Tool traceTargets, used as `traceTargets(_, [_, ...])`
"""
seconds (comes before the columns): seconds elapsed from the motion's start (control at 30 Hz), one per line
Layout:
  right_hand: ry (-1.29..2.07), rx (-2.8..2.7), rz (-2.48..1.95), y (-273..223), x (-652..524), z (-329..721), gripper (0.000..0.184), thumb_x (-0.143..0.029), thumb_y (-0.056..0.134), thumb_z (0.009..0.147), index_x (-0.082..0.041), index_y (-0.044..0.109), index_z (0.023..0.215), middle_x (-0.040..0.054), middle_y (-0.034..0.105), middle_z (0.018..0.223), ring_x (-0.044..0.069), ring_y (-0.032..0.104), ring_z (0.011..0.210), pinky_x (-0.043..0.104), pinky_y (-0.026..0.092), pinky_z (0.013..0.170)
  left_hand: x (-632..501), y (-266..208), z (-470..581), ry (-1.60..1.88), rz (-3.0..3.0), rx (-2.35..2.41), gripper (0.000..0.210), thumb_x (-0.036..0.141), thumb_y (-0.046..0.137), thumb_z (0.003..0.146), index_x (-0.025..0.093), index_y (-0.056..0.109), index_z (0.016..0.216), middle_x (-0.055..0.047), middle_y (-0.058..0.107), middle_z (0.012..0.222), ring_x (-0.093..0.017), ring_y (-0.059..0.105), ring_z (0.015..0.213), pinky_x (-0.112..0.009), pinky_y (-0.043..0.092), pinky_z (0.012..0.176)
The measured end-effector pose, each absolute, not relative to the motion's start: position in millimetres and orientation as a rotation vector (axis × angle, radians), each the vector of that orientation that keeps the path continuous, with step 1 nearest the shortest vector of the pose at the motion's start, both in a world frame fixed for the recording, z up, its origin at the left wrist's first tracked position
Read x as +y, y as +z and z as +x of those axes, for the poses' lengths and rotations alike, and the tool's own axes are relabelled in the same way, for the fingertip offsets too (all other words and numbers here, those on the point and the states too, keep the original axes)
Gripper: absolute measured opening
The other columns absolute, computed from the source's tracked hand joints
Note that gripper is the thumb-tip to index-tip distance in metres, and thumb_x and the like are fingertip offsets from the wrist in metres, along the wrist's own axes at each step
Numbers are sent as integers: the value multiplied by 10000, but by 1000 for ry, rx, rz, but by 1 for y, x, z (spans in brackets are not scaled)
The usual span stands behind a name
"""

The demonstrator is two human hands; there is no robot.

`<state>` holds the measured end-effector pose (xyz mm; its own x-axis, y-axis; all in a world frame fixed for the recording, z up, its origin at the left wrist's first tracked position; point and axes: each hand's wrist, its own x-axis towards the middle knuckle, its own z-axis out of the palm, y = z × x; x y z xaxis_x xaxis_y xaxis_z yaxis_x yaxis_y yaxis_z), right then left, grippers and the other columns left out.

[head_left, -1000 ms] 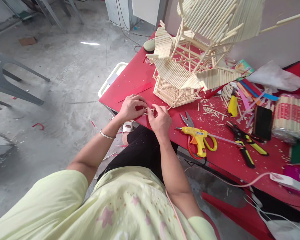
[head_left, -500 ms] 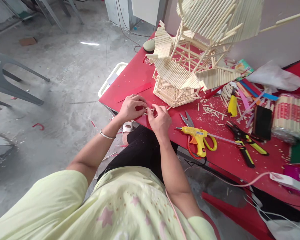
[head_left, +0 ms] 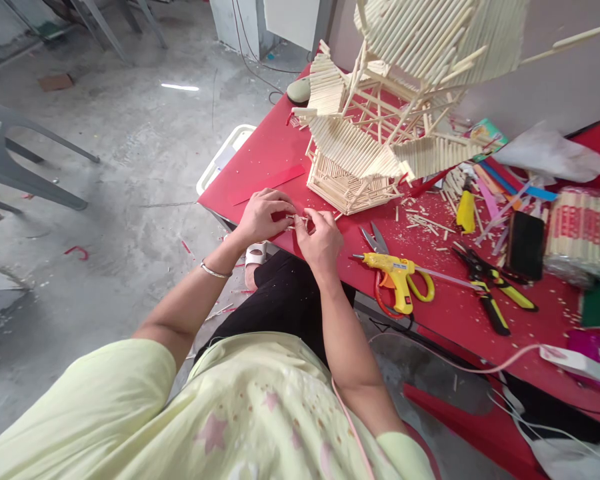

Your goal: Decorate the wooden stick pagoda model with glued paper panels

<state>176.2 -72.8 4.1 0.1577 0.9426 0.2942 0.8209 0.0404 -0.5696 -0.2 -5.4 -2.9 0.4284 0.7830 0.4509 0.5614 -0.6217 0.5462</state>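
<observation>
My left hand (head_left: 266,217) and my right hand (head_left: 320,241) meet at the near edge of the red table (head_left: 260,153). Their fingertips pinch small pale wooden stick pieces (head_left: 293,224), mostly covered by the fingers. Just beyond stands a pagoda-like model (head_left: 355,147) built of thin wooden sticks, with slatted roofs. A flat red strip (head_left: 270,183) lies behind my left hand. To the right of my right hand rest a yellow glue gun (head_left: 394,273) with a glue stick in its back and scissors (head_left: 424,287), partly under the gun.
Black-and-yellow pliers (head_left: 495,287), a yellow-handled cutter (head_left: 465,210), a dark phone (head_left: 525,245) and bundled wooden sticks (head_left: 581,230) lie on the right. Stick offcuts litter the table. A pink cord (head_left: 460,365) hangs along the front edge. A grey chair (head_left: 25,157) stands at left.
Both hands stay in nearly the same place, with the fingertips still pinching the stick pieces. The model and tools have not moved.
</observation>
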Motion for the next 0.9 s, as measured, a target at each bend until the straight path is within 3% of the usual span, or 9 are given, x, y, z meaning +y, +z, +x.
traceTargets(0.57, [221, -1687, -1787, 5, -74, 176, 377, -481, 602, 1016, -215, 757, 1234, 98, 733, 1129, 206, 701, 890, 291, 498, 750, -6, -3, 0, 987, 2378, 1160, 167, 287, 704, 848, 274, 825, 963, -30, 787, 1126, -245, 678, 1049, -433, 475, 975])
traceTargets(0.9, [255, -1686, -1801, 8, -73, 175, 355, -457, 623, 1013, -221, 748, 1247, 93, 728, 1154, 227, 714, 991, 302, 510, 798, -6, -2, -1, 999, 2388, 1148, 142, 299, 707, 865, 267, 819, 947, -27, 787, 1125, -241, 678, 1044, -431, 476, 974])
